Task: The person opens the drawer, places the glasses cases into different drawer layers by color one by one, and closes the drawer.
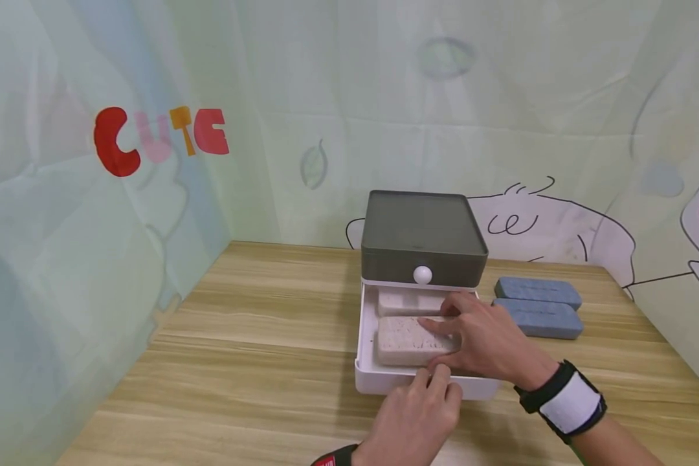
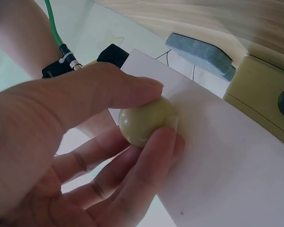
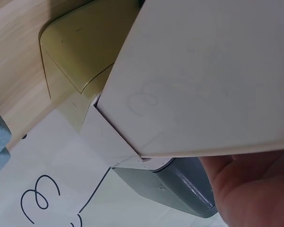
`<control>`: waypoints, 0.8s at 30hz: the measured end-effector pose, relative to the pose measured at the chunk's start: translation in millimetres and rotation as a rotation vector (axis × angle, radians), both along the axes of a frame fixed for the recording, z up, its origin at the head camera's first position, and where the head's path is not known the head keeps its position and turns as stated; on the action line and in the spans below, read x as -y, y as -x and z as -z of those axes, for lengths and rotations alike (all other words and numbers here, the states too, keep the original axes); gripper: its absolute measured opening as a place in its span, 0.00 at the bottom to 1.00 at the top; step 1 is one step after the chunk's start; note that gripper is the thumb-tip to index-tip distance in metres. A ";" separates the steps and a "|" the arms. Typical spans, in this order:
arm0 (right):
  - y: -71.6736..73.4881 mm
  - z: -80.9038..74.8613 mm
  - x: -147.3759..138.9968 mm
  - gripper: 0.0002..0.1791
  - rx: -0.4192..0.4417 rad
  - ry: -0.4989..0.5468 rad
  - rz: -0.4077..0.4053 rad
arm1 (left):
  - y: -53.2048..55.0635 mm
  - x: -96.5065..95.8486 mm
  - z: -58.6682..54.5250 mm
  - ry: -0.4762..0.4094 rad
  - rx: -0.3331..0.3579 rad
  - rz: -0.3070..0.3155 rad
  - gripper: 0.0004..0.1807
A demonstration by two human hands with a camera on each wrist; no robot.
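A small two-drawer box stands on the wooden table, with a dark grey upper drawer (image 1: pixel 422 239) and a white lower drawer (image 1: pixel 364 362) pulled out toward me. Two pale, speckled blocks lie in the open drawer, the near block (image 1: pixel 404 343) in front of the far block (image 1: pixel 404 301). My right hand (image 1: pixel 472 336) rests on the near block's right end with its fingers stretched over the top; its thumb is hidden. At the drawer's front, my left hand (image 1: pixel 437 378) pinches the round knob (image 2: pixel 144 125) between thumb and fingers (image 2: pixel 128 92).
Two blue-grey blocks (image 1: pixel 537 305) lie side by side on the table right of the box, one of these blue-grey blocks (image 2: pixel 199 49) showing in the left wrist view. The upper drawer carries a white knob (image 1: pixel 422 274). Printed fabric walls close the table at the back and both sides.
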State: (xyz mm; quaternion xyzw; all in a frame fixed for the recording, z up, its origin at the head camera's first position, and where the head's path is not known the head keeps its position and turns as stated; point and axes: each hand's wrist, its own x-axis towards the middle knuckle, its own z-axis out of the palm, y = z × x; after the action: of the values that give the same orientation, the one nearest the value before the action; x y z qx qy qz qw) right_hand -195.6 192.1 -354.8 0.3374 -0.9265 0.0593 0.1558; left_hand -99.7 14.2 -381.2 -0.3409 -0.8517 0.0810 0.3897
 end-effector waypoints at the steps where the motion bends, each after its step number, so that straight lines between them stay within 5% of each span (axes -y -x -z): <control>1: -0.2 0.3 0.0 0.37 0.003 0.001 0.002 | -0.1 0.1 -0.1 0.001 0.003 0.000 0.04; 14: -1.4 -2.3 -2.0 0.34 0.055 0.009 -0.018 | -0.9 1.3 -3.0 0.020 0.056 -0.008 0.04; 24: -1.9 -4.2 -5.0 0.33 0.101 0.011 -0.023 | -1.1 0.6 -2.5 0.001 0.021 -0.010 0.03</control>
State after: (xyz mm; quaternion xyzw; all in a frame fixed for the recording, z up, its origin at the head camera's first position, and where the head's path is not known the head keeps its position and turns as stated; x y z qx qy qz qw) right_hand -193.7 197.1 -350.6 0.3438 -0.9289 0.0832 0.1100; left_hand -98.6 13.6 -378.8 -0.3376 -0.8574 0.0796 0.3801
